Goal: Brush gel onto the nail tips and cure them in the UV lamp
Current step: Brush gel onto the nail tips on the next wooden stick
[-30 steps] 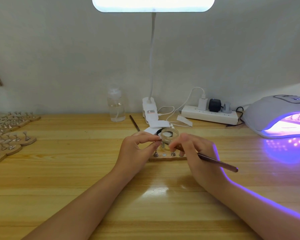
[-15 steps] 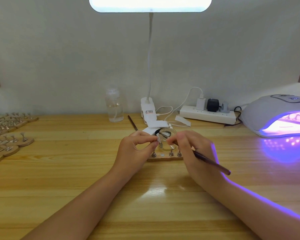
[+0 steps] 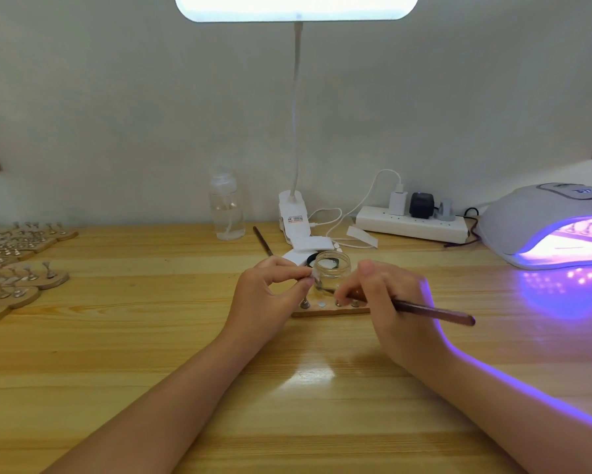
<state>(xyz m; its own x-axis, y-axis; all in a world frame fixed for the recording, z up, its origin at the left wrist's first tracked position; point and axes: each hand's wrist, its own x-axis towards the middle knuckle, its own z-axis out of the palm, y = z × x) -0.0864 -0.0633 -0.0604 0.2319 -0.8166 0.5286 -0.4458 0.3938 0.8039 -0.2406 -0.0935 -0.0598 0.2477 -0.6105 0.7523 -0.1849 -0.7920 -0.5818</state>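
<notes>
My left hand [image 3: 267,292] pinches a small clear nail tip [image 3: 313,277] on its stand, lifted just above a wooden holder base [image 3: 328,311]. My right hand [image 3: 387,302] grips a brown gel brush [image 3: 431,311], its bristle end pointing left at the tip. A small open glass gel jar [image 3: 332,270] stands right behind both hands. Metal pegs and one bare magnet spot show on the base. The grey UV lamp [image 3: 541,220] glows violet at the far right, with a holder inside it.
Several wooden holders with nail tips [image 3: 17,268] lie along the left edge. A clear pump bottle [image 3: 226,210], a second brush [image 3: 262,240], the desk lamp's clip base [image 3: 292,220] and a power strip [image 3: 412,224] with cables stand at the back.
The view has shifted slightly. My right hand has brought the brush tip out from over the jar and down to the nail tip that my left hand keeps pinched.
</notes>
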